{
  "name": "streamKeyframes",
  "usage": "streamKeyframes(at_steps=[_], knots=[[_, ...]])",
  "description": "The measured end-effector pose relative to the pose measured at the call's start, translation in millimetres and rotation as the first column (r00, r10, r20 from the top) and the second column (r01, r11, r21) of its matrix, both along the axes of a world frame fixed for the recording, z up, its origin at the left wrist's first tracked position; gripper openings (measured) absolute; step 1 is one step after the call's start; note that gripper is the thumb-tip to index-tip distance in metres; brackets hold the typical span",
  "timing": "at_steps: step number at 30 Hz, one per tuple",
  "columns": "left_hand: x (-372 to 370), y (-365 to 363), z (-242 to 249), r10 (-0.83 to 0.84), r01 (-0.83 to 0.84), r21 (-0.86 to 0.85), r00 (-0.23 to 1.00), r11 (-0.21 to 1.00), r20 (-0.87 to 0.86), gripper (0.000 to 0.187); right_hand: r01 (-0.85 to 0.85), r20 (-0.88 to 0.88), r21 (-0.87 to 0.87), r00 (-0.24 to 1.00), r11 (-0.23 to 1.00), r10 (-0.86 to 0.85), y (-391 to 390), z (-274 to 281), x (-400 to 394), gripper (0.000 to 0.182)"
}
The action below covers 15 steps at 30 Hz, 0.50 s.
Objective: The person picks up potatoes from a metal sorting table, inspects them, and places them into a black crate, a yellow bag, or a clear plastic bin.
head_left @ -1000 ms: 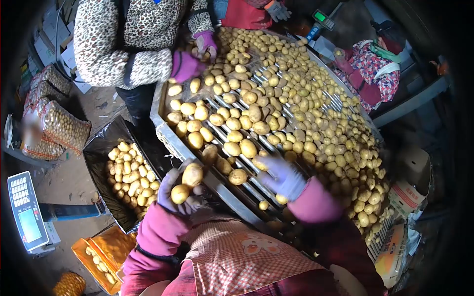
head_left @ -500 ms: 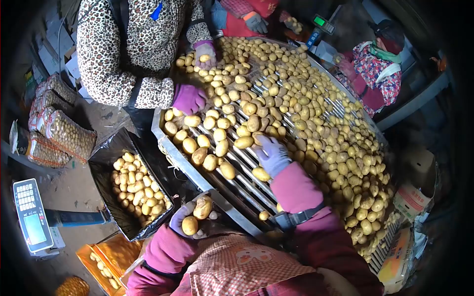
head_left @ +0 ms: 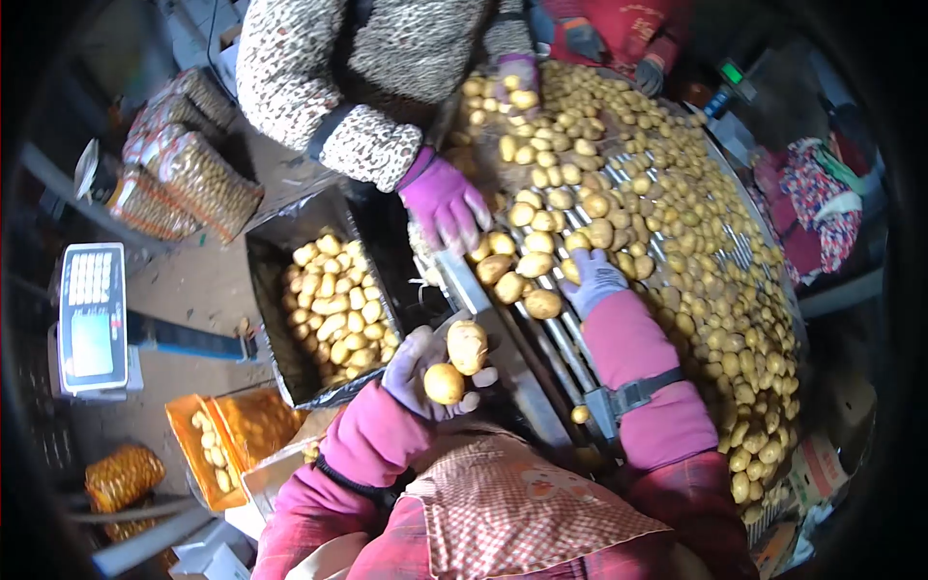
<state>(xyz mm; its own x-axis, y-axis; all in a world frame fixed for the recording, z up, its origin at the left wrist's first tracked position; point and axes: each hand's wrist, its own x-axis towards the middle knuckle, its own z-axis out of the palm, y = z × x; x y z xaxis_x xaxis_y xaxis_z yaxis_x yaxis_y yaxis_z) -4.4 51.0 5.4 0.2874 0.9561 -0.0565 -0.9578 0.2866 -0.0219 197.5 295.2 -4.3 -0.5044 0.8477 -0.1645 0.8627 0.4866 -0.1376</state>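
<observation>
My left hand, in a light purple glove, is cupped palm up around two potatoes. The rounder potato lies nearer my body, and a longer potato rests just beyond it. My right hand, gloved alike, reaches over the metal roller table. Its thumb and fingers close around a potato at the edge of the heap; the palm side is hidden. Several loose potatoes lie on the rollers left of that hand, among them an oval potato.
A black-lined crate of potatoes stands left of the table, beside a scale. Across from me, a co-worker's purple-gloved hand is over the table edge. Filled mesh sacks and an orange bag stand on the floor.
The view has swung, so most things sit further right in it. My left hand still holds both potatoes. The co-worker's near hand has come to the table edge, and fewer potatoes lie there.
</observation>
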Motion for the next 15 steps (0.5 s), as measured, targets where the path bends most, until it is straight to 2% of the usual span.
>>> streamKeyframes(at_steps=[2, 4, 6, 8, 10, 11, 12, 13, 14, 15], knots=[[-3.5, -7.1, 6.0, 0.006, -0.006, -0.032, 1.000, 0.999, -0.007, 0.057, 0.016, -0.007, -0.045, 1.000, 0.999, -0.016, 0.0, 5.4, -0.1, 0.054], [-10.3, -19.4, 3.1, 0.022, -0.031, -0.070, 0.992, 0.997, -0.126, 0.054, -0.016, -0.065, -0.066, 0.998, 0.998, 0.012, 3.4, 1.6, 5.8, 0.058], [-16.4, -34.1, 1.3, 0.047, -0.055, -0.084, 0.994, 0.995, -0.099, 0.049, -0.045, -0.051, 0.016, 0.998, 0.999, 0.046, 6.1, -9.3, 12.7, 0.059], [-24.2, -50.5, -6.8, 0.102, -0.110, -0.089, 0.990, 0.990, -0.098, 0.048, -0.069, -0.044, 0.048, 0.996, 0.996, 0.071, 6.4, -12.8, 18.4, 0.058], [-30.5, -68.4, -8.7, 0.171, -0.184, -0.149, 0.981, 0.972, -0.095, 0.046, -0.062, -0.115, 0.054, 0.991, 0.997, 0.068, 3.5, -16.5, 20.0, 0.057], [-31.5, -79.0, -16.2, 0.237, -0.256, -0.118, 0.959, 0.960, -0.155, 0.046, -0.091, -0.113, 0.043, 0.989, 0.995, 0.095, 3.0, -21.2, 22.1, 0.057], [-34.1, -88.3, -25.3, 0.299, -0.322, -0.081, 0.930, 0.943, -0.214, 0.046, -0.058, -0.098, 0.101, 0.993, 0.993, 0.068, 3.8, -25.5, 23.6, 0.057], [-35.3, -101.5, -33.4, 0.341, -0.378, -0.105, 0.903, 0.920, -0.261, 0.049, -0.025, -0.087, 0.163, 0.995, 0.986, 0.039, 2.8, -29.7, 23.3, 0.057], [-41.4, -113.6, -36.4, 0.290, -0.346, -0.269, 0.930, 0.899, -0.227, 0.049, -0.048, -0.088, 0.158, 0.994, 0.986, 0.062, -1.4, -30.9, 20.8, 0.057], [-48.9, -128.5, -39.9, 0.272, -0.363, -0.276, 0.908, 0.890, -0.318, 0.049, -0.013, -0.071, 0.161, 0.997, 0.987, 0.025, -5.1, -29.0, 18.2, 0.058]])
